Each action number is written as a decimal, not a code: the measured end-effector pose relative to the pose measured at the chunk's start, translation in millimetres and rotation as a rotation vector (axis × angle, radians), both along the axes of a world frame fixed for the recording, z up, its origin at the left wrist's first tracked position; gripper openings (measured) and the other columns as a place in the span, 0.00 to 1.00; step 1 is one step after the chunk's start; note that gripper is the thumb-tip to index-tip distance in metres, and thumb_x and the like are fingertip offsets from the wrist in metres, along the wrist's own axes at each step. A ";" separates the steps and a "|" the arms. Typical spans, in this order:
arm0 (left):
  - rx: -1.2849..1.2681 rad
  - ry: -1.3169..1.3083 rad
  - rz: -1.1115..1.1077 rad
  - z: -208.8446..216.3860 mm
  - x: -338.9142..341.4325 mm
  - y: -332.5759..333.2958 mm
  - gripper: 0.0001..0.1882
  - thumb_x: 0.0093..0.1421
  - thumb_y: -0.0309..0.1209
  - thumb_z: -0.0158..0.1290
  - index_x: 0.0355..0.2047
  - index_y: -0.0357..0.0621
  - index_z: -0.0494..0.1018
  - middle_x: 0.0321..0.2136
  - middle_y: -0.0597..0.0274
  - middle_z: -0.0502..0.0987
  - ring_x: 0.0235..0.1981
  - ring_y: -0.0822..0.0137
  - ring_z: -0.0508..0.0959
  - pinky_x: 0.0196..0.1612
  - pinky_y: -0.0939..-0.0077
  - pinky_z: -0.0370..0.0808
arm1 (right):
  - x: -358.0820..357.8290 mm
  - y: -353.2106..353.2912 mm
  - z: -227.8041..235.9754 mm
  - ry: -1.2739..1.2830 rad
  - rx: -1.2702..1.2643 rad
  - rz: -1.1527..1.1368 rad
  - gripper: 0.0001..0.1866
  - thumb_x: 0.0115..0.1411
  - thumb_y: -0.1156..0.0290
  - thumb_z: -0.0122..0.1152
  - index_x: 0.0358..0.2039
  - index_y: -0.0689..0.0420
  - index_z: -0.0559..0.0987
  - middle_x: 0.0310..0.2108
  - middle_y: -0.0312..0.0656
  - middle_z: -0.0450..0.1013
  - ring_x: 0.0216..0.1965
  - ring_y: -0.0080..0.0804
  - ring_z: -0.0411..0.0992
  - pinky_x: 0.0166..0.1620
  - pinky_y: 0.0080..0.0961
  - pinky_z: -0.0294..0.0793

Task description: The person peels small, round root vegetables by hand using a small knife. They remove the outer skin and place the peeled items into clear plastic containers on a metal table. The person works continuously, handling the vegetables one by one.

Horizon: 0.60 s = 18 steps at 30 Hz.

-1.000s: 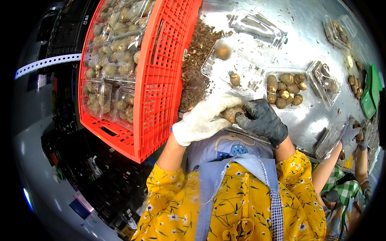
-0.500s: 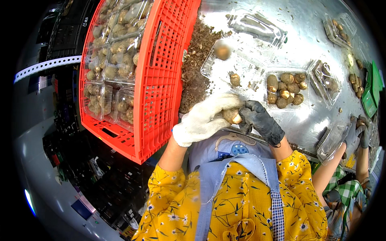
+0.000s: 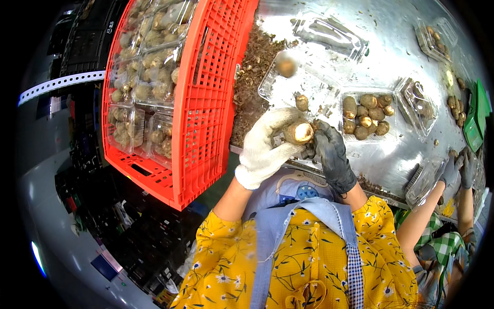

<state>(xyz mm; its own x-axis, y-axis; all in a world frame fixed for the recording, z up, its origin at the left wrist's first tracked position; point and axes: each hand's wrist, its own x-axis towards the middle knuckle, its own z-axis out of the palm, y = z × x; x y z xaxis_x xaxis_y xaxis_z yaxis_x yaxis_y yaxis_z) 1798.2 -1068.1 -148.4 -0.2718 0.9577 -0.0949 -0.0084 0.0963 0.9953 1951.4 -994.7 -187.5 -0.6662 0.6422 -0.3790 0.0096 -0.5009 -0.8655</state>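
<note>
My left hand [image 3: 265, 147], in a white knit glove, is closed around a brown taro [image 3: 298, 133], with a pale cut end showing toward me. Against the taro's right side press the curled fingertips of my right hand [image 3: 333, 157], which wears a black glove; dark scraps show between the fingers, too unclear to name. Just beyond my hands another taro [image 3: 301, 102] lies by a clear plastic clamshell box [image 3: 270, 85]. To the right, an open clear box [image 3: 393, 135] holds several taros [image 3: 364, 114], some with pale trimmed ends.
A red crate [image 3: 203, 98] at left holds filled clear boxes. Brown peelings [image 3: 252, 67] lie beside it on the metal table [image 3: 383, 170]. More clear boxes [image 3: 329, 36] stand farther back. At right are a green container [image 3: 473, 116] and a co-worker's gloved hands [image 3: 458, 170].
The taro in my left hand has turned and risen a little, so its pale cut end faces me more fully. My left hand has shifted slightly right.
</note>
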 end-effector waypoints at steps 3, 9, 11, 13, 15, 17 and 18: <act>0.006 0.238 -0.006 1.4 1.1 -2.1 0.29 0.45 0.10 0.51 0.50 0.33 0.63 0.49 0.51 0.68 0.49 0.62 0.72 0.54 0.69 0.69 | -7.6 8.3 18.3 -0.084 0.772 -0.017 0.12 0.56 0.73 0.53 0.39 0.65 0.73 0.22 0.41 0.70 0.22 0.26 0.69 0.26 0.23 0.70; -0.084 -0.337 0.122 12.2 16.8 -3.5 0.32 0.45 0.11 0.53 0.52 0.33 0.60 0.48 0.51 0.69 0.48 0.62 0.72 0.52 0.68 0.71 | 0.1 8.9 16.6 -0.078 0.550 0.061 0.16 0.54 0.73 0.56 0.43 0.64 0.74 0.20 0.44 0.70 0.19 0.34 0.69 0.24 0.27 0.69; -0.092 -0.399 0.116 16.9 16.6 -3.2 0.31 0.46 0.13 0.54 0.52 0.33 0.60 0.47 0.51 0.69 0.48 0.62 0.72 0.51 0.68 0.72 | 4.9 2.0 0.5 -0.026 0.529 -0.012 0.16 0.54 0.74 0.56 0.44 0.63 0.74 0.20 0.45 0.70 0.19 0.35 0.70 0.25 0.27 0.69; -0.109 -0.467 0.096 16.2 12.9 -3.5 0.30 0.48 0.16 0.55 0.53 0.33 0.59 0.47 0.50 0.69 0.48 0.61 0.72 0.51 0.67 0.72 | 2.9 5.3 3.2 -0.036 0.541 0.022 0.12 0.55 0.74 0.55 0.40 0.63 0.75 0.19 0.43 0.69 0.20 0.30 0.70 0.25 0.25 0.69; -0.138 -0.534 0.068 10.2 5.7 -3.2 0.31 0.49 0.20 0.56 0.54 0.32 0.58 0.47 0.49 0.69 0.48 0.59 0.73 0.51 0.66 0.72 | 0.9 10.4 15.7 -0.034 0.563 0.062 0.09 0.55 0.74 0.54 0.36 0.64 0.76 0.18 0.40 0.69 0.20 0.26 0.70 0.25 0.24 0.70; -0.084 -0.747 0.071 0.4 4.1 -5.0 0.31 0.53 0.25 0.55 0.55 0.32 0.56 0.47 0.47 0.69 0.48 0.56 0.73 0.50 0.63 0.73 | 2.3 12.7 12.4 -0.027 0.345 0.026 0.06 0.56 0.75 0.54 0.33 0.64 0.75 0.18 0.38 0.69 0.21 0.23 0.69 0.25 0.22 0.69; -0.057 -0.851 0.073 -3.1 3.3 -5.6 0.32 0.54 0.28 0.55 0.56 0.32 0.55 0.47 0.46 0.68 0.48 0.54 0.73 0.50 0.62 0.73 | 3.4 14.2 9.3 -0.022 0.235 0.007 0.05 0.57 0.75 0.54 0.31 0.64 0.75 0.18 0.36 0.69 0.21 0.21 0.69 0.25 0.21 0.69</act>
<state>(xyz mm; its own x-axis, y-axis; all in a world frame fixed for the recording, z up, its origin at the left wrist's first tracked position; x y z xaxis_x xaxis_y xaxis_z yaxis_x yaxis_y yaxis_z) 1801.5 -1073.7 -151.5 -0.1466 0.9282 -0.3419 -0.7589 0.1161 0.6408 1954.7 -980.5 -178.2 -0.6645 0.7097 -0.2339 0.0324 -0.2854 -0.9579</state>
